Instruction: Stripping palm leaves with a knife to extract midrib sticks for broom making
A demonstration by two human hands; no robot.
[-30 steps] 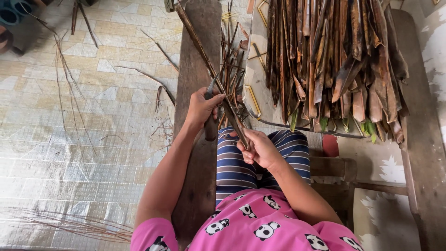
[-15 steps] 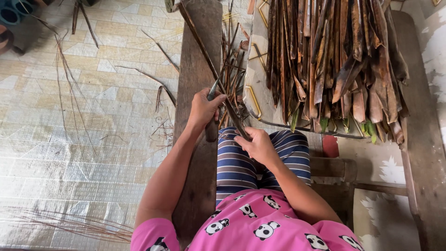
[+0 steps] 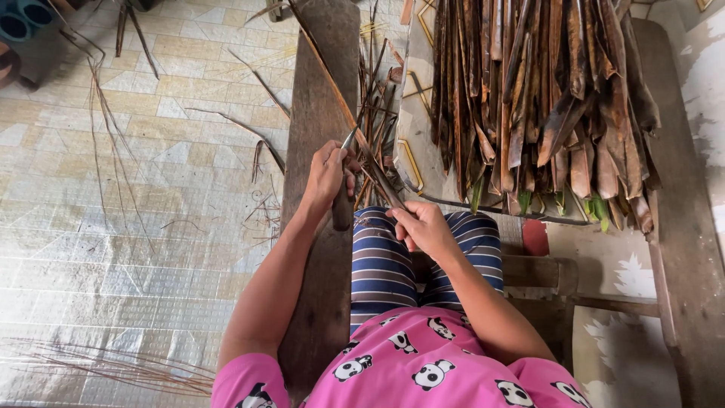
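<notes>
While the right hand (image 3: 424,227) grips the strip's (image 3: 332,83) near end over the knee to keep it taut, the left hand (image 3: 326,175) clamps a knife (image 3: 343,204) against it above the plank (image 3: 323,98), beside 1 leaf pile (image 3: 529,98).

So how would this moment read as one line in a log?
left hand: grips knife | right hand: holds long brown strip | knife against strip | pile of dried leaves beyond knees

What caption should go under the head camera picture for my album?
Seated at a wooden bench, the left hand holds a knife while the right hand grips a long leaf strip beside stacked dried leaves.
</notes>
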